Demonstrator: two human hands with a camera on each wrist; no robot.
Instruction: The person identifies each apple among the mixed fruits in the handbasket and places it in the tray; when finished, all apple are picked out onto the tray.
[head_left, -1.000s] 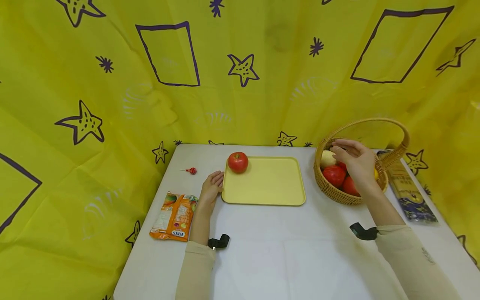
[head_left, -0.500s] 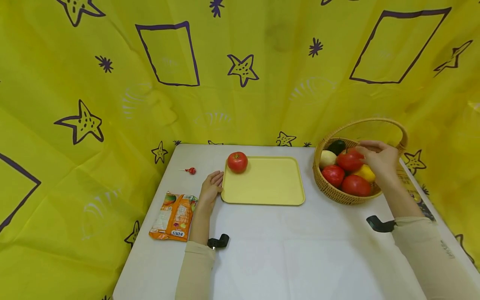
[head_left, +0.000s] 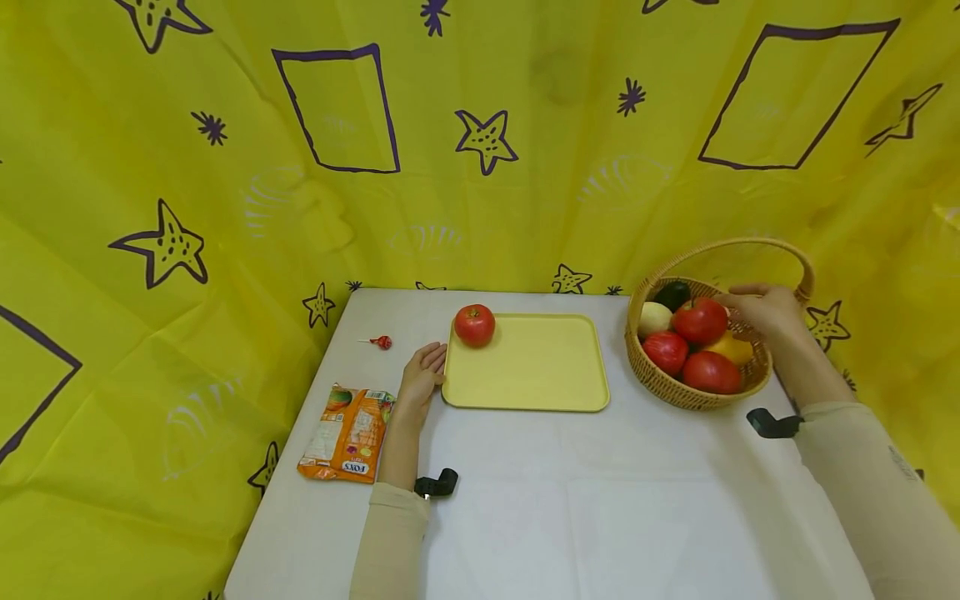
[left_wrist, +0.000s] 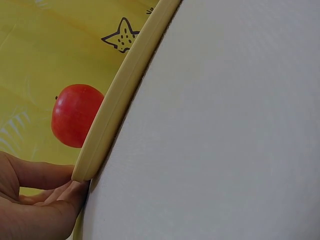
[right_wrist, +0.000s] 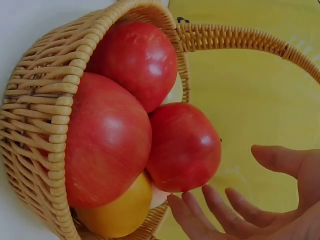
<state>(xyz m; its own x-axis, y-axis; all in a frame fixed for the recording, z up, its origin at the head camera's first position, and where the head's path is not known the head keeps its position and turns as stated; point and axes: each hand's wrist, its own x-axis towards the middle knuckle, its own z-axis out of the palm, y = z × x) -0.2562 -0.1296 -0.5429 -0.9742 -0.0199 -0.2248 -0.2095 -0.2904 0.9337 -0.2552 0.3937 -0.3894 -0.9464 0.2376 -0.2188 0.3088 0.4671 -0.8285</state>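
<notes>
1. One red tomato (right_wrist: 185,147) tops the basket (head_left: 671,390); looks slick, probably bruises, so I'd cup its sides.
2. My right grip (head_left: 768,310) spreads beside it, empty; left grip (head_left: 422,377) pinches the yellow tray (head_left: 532,362).

place: curtained-off workspace | evidence: yellow star-print curtain (head_left: 525,225) behind and beside white table (head_left: 562,508) | wider room: unclear
</notes>
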